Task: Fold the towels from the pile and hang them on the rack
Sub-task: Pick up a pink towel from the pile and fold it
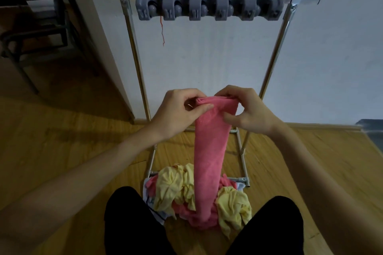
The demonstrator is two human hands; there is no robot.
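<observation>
A pink towel (209, 161) hangs in a long narrow strip from both my hands, its lower end reaching the pile. My left hand (178, 112) pinches the top left corner and my right hand (248, 109) grips the top right edge, close together. The pile (176, 188) of yellow, pink and white towels lies on the floor between my knees. Behind it stands a metal rack (134, 47) with a grey row of clips (207, 7) along its top bar. No towel hangs on the rack.
A white wall stands right behind the rack. A dark chair (41, 27) sits at the far left on the wooden floor (62, 141). The rack's base frame (242, 163) lies on the floor around the pile. A red thread (162, 29) dangles from the clips.
</observation>
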